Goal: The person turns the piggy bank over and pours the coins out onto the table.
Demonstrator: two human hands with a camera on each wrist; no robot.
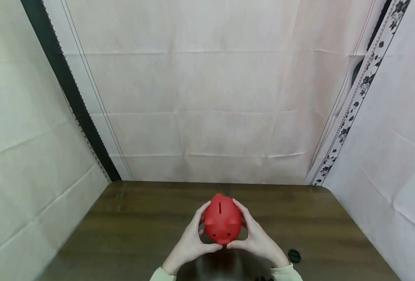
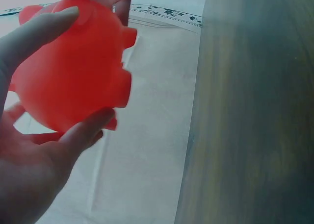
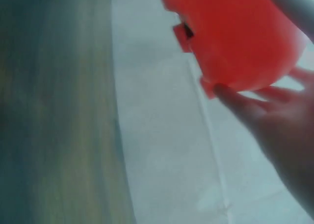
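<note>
Red, the pig (image 1: 223, 220) is clamped from both sides by the left hand (image 1: 192, 240) and right hand (image 1: 258, 240), fingers curled round it, neither nearer, and is held above the table (image 1: 140, 218), slot (image 1: 219, 208) and long axis pointed towards the table's far edge.

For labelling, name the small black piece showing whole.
The round disc right of the right sleeve; the bottom edge cuts off the other black piece.
</note>
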